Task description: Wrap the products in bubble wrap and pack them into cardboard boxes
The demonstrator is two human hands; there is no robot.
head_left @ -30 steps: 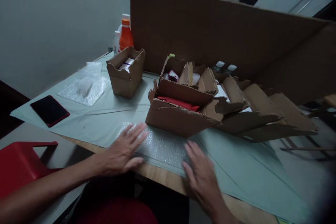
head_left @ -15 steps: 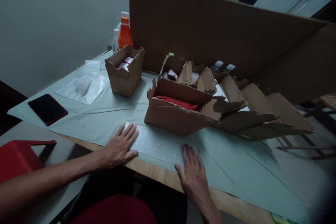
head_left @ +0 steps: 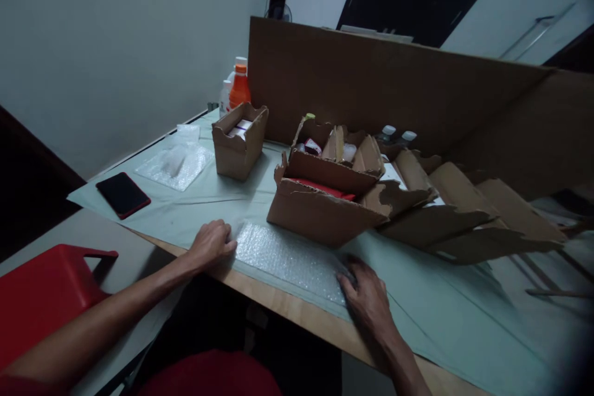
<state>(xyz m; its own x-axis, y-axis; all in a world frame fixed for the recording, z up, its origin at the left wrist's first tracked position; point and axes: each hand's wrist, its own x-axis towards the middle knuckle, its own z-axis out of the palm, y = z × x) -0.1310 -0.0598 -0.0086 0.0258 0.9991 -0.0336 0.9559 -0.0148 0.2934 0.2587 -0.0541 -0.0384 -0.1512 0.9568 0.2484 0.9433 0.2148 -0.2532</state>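
A sheet of bubble wrap (head_left: pixel 288 255) lies flat near the table's front edge. My left hand (head_left: pixel 211 244) rests at its left end with the fingers curled onto the wrap's edge. My right hand (head_left: pixel 366 294) sits at its right end, fingers bent down on the corner. Just behind the wrap stands a torn cardboard box (head_left: pixel 325 201) with a red item inside.
A small open cardboard box (head_left: pixel 239 142) stands further back left, with an orange bottle (head_left: pixel 239 86) behind it. A dark phone (head_left: pixel 123 194) and another bubble wrap piece (head_left: pixel 176 164) lie at left. A tall cardboard sheet (head_left: pixel 417 86) stands at the back. A red stool (head_left: pixel 41 291) is at lower left.
Both hands slid outward from flat on the wrap to its two ends and curled their fingers. The camera tilted up and back a little.
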